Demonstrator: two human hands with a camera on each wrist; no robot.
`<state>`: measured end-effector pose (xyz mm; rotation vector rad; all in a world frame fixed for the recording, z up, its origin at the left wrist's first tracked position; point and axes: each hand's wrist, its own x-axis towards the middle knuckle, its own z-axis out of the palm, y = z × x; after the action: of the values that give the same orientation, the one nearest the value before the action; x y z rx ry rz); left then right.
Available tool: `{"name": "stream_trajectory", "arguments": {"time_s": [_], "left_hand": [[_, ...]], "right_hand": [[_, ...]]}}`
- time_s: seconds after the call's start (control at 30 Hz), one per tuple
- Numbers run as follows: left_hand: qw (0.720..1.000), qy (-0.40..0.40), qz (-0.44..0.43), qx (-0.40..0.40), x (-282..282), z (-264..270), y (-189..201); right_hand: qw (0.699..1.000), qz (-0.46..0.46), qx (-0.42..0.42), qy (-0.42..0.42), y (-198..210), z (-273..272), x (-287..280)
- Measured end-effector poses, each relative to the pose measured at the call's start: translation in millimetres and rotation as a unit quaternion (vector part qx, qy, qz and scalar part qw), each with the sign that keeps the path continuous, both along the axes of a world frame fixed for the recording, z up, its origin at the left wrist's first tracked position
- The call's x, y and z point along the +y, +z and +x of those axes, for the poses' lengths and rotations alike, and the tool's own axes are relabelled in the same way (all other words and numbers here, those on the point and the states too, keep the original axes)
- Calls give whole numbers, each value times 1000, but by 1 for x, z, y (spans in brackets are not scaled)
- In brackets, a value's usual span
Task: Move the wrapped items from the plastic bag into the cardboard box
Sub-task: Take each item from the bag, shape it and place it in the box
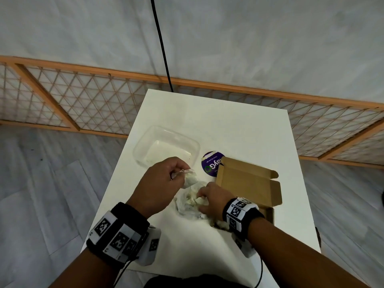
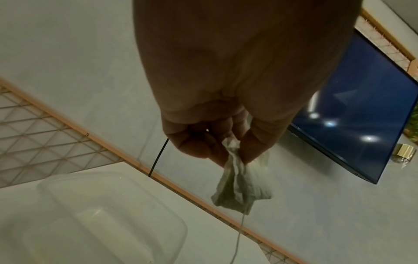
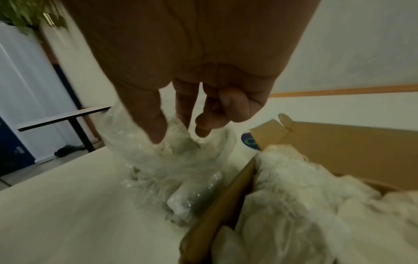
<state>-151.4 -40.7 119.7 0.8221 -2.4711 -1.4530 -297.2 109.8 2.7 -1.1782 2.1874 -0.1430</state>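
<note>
A clear plastic bag point(image 1: 187, 206) point(image 3: 158, 169) with white wrapped items lies on the white table, left of the open cardboard box point(image 1: 245, 183) point(image 3: 226, 201). My left hand point(image 1: 182, 173) point(image 2: 233, 157), raised above the bag, pinches a small crumpled white wrapped item point(image 1: 190, 178) point(image 2: 239, 187) between thumb and fingers. A bit of clear film shows by the thumb. My right hand point(image 1: 200, 200) point(image 3: 179, 137) reaches into the bag's mouth, thumb and fingertips round a white wrapped item point(image 3: 181, 144). Several white wrapped items point(image 3: 305, 205) lie in the box.
An empty clear plastic tub point(image 1: 166, 146) point(image 2: 101, 214) stands behind the bag. A purple round disc point(image 1: 211, 164) lies by the box's far corner. The table point(image 1: 218, 121) is narrow, with edges close on both sides. A black cable point(image 1: 162, 48) hangs behind it.
</note>
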Motion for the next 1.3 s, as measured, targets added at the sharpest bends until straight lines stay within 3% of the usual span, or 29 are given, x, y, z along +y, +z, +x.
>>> {"name": "stream_trajectory", "arguments": {"time_s": [0.17, 0.3, 0.43, 0.57, 0.67, 0.93, 1.13, 1.3], "left_hand": [[999, 22, 21, -12, -3, 5, 1], [998, 29, 61, 6, -4, 7, 10], [995, 16, 88, 39, 1, 5, 25], [993, -11, 87, 82, 9, -2, 37], [987, -13, 123, 103, 17, -6, 47], [961, -104, 210, 149, 33, -20, 68], [970, -84, 131, 186, 37, -17, 61], [973, -55, 129, 181, 39, -16, 63]], "right_hand": [[996, -68, -11, -61, 6, -8, 5], [977, -155, -83, -124, 55, -22, 14], [943, -241, -161, -164, 111, -33, 22], [889, -345, -240, -181, 157, -36, 26], [871, -382, -259, -169, 180, -35, 30], [862, -423, -242, -138, 197, -16, 35], [856, -426, -247, -156, 190, -9, 38], [861, -422, -232, -163, 183, -1, 38]]}}
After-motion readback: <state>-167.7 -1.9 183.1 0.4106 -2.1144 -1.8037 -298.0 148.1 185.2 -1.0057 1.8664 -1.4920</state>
